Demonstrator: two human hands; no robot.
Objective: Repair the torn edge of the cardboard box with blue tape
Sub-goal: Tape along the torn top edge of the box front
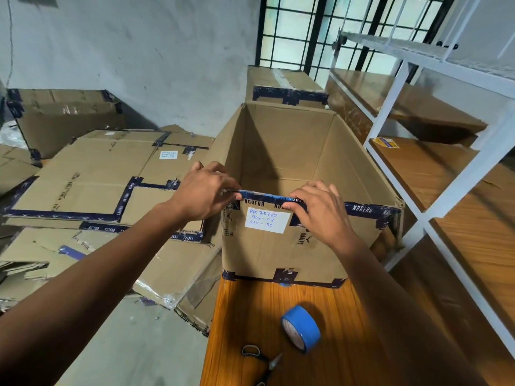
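The open cardboard box (281,246) sits on an orange wooden table (245,316), with a strip of blue tape (263,195) stretched along its near top edge. Left hand (204,192) pinches the strip's left end, right hand (317,210) has fingers curled over the right end, pressing it onto the rim. The blue tape roll (301,327) and scissors (262,360) lie near the table's front. White metal shelving (434,174) to the right, flattened cartons (92,185) on the concrete floor left, barred window (315,29) behind.
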